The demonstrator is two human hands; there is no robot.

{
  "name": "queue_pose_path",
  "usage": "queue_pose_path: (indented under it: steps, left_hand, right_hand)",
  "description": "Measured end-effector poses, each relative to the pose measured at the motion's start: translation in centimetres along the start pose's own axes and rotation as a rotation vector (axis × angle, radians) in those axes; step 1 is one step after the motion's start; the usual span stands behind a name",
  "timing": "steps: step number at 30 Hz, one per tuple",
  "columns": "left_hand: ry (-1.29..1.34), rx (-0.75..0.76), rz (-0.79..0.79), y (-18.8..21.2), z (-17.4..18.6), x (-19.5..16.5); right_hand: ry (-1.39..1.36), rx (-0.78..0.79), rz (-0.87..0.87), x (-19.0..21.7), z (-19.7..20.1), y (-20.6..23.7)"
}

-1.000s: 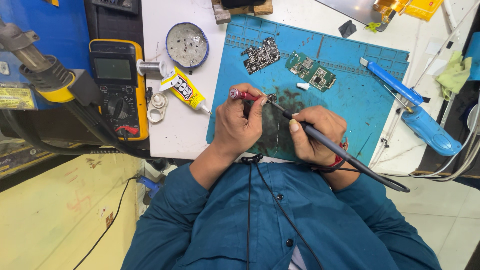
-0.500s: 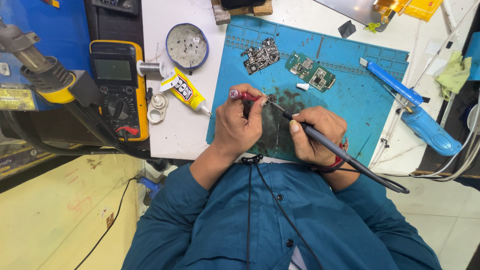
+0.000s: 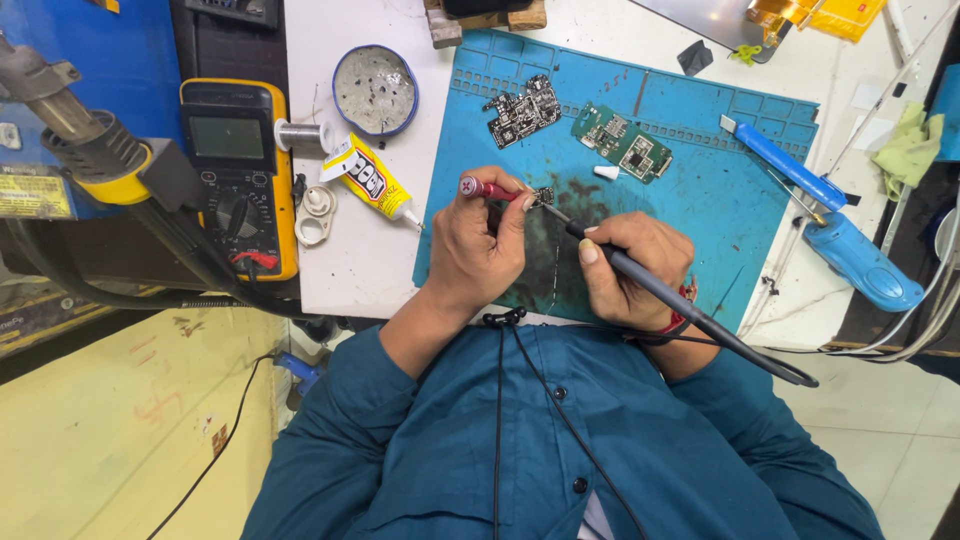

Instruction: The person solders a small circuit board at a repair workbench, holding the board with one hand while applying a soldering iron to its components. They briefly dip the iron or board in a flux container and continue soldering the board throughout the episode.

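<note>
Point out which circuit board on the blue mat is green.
The green circuit board, right of the black circuit board; the tiny board at the tool tips is dark too.

We wear a teal button-up shirt with dark buttons and rolled sleeves. A thin black cord hangs down our chest. A red thread band (image 3: pixel 684 305) circles our right wrist.

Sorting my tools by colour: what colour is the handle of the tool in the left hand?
Red, seen in the head view: the left hand holds the tool's handle.

We see both forearms reaching forward in teal sleeves, hands close together. Our left hand (image 3: pixel 482 245) curls in a tight pinch; our right hand (image 3: pixel 630 270) is closed in a pen-style grip.
</note>
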State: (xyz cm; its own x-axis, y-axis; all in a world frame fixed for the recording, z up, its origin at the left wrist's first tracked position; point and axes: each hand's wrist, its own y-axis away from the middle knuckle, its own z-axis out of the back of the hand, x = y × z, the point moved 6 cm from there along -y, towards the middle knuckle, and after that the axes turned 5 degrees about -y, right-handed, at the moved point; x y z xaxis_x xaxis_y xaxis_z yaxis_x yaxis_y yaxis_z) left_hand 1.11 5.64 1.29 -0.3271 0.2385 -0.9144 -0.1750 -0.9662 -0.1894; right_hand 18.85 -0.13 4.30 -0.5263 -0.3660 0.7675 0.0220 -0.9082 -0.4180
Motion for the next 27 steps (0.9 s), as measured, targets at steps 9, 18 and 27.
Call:
queue_pose_path:
  steps: [9,18,27]
  left_hand:
    - [0.008,0.002,0.01,0.03,0.0,0.04]
    - [0.009,0.0,0.005,-0.02,-0.02,0.01]
    - [0.003,-0.002,0.007,0.04,0.0,0.01]
  right_hand:
    - [-0.003,-0.001,0.003,-0.03,-0.03,-0.01]
    - [0.007,0.004,0.005,0.02,0.01,-0.04]
    - [0.006,0.001,0.007,0.0,0.06,0.01]
